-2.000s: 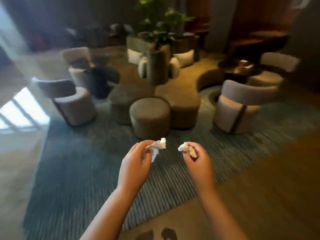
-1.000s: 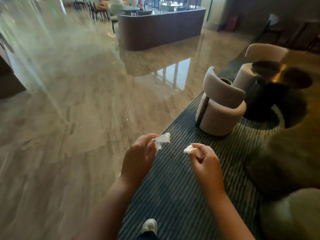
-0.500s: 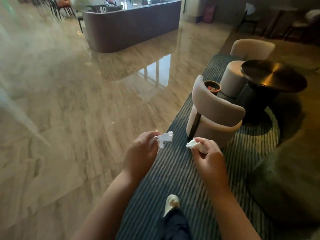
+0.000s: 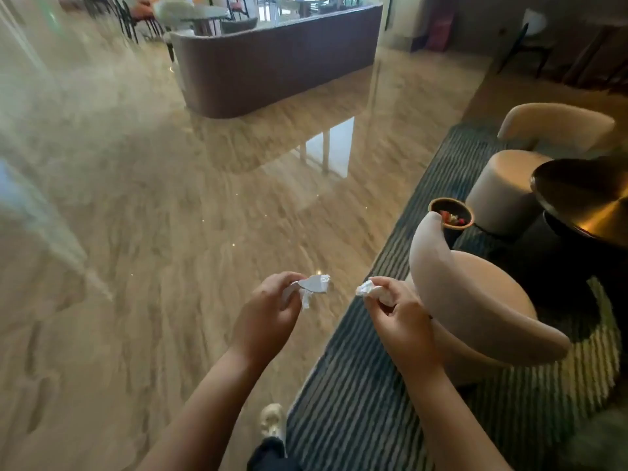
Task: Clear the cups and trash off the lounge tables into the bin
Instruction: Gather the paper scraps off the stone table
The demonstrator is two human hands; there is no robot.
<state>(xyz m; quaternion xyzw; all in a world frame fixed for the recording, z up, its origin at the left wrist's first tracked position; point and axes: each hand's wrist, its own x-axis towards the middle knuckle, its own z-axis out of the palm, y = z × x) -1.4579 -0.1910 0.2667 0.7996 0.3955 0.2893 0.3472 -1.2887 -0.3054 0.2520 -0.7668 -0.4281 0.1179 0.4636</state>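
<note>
My left hand [image 4: 265, 317] pinches a crumpled white tissue [image 4: 314, 285] that sticks out to the right of its fingers. My right hand [image 4: 399, 321] grips a second crumpled white tissue [image 4: 365, 288], bunched at its fingertips. Both hands are held in front of me at about the same height, a short gap apart. Ahead on the right, a small round dark bin [image 4: 452, 215] with a brown rim stands on the rug behind a chair back, with red and white scraps inside it.
A beige round-backed chair [image 4: 475, 300] stands close on my right, on a striped dark rug [image 4: 356, 402]. Beyond it are a dark round table [image 4: 584, 198], a beige pouf [image 4: 499, 192] and another chair. Shiny marble floor [image 4: 153, 232] spreads left; a curved dark counter [image 4: 272, 69] stands far ahead.
The view has swung from the lounge seating to the marble hall and I have walked along the rug's edge. The chair and bin are nearer. Both hands still hold their tissues.
</note>
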